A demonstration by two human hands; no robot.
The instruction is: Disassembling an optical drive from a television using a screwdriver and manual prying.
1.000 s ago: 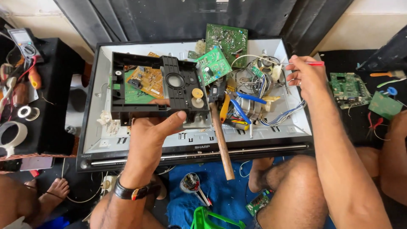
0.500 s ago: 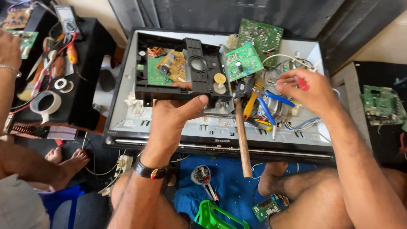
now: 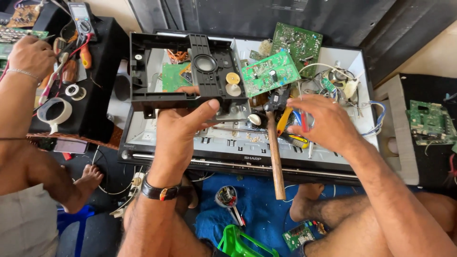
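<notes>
A black plastic disc-drive chassis [image 3: 190, 71] is held up by the left hand [image 3: 183, 126], whose fingers are closed around its lower front edge, with the thumb pressed along the right side of that edge. The chassis is tilted towards the camera, so that its round spindle hub and a green circuit board inside it are seen. It is held above the left part of an opened grey appliance casing [image 3: 333, 159] that lies flat across the floor. A black wristband is worn on the left wrist.

The right hand [image 3: 323, 121] is lowered over the clutter in the middle of the casing, its fingers curled and half spread; a red-handled tool [image 3: 303, 120] is seen between them, but whether it is gripped cannot be told. A wooden-handled hammer [image 3: 275, 152] is laid just beside this hand, its head on the casing and its handle hanging over the front edge. Two green circuit boards [image 3: 271, 71] are propped behind the hammer, near a bundle of loose wires [image 3: 376, 119].

At the left, another person's hand [image 3: 31, 54] is rested on a black speaker box [image 3: 102, 95], beside a roll of tape [image 3: 54, 112].
</notes>
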